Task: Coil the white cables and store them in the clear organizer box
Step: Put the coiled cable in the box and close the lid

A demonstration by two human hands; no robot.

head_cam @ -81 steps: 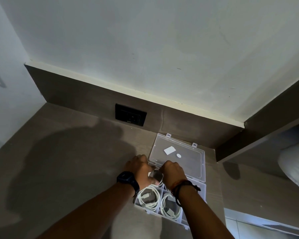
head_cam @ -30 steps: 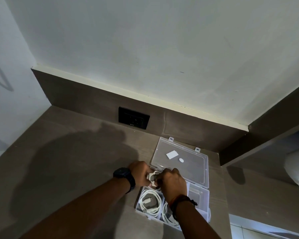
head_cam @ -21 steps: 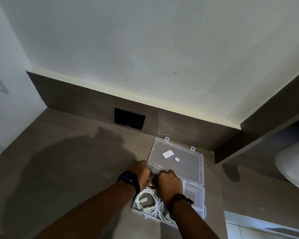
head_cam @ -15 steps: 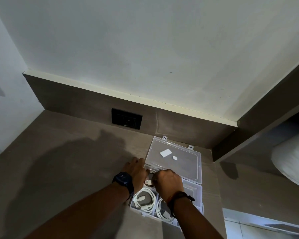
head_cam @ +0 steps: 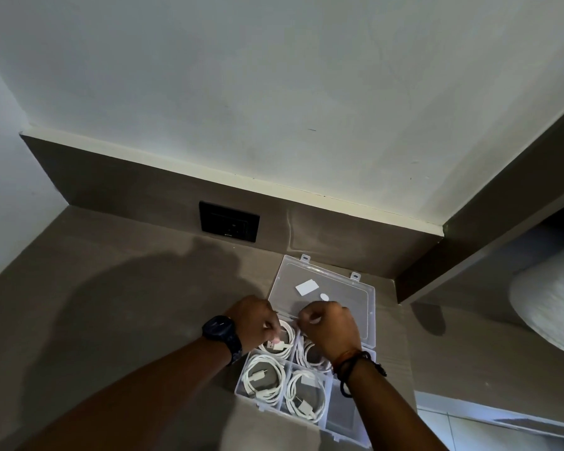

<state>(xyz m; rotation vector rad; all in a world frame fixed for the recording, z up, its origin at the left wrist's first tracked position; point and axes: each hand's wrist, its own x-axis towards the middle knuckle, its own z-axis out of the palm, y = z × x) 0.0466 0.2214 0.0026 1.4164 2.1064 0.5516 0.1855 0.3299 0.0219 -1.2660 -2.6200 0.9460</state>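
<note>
clear organizer box (head_cam: 368,353) open on brown counter (head_cam: 111,304), lid (head_cam: 345,291) laid back toward wall. left hand (head_cam: 253,322) pinching white cable (head_cam: 282,343) coiled in far-left compartment. right hand (head_cam: 329,327) curled shut, pinching thin cable strand above far-middle compartment. two near compartments hold coiled cables (head_cam: 264,379).

The brown surface (head_cam: 118,307) runs into a corner, closed off at the back by a low upstand of the same colour. A clear organizer box (head_cam: 349,421) sits directly on it near the right end, close to the back, its lid (head_cam: 345,288) swung open toward the upstand. A broad shadow lies across the surface left of the box.
</note>
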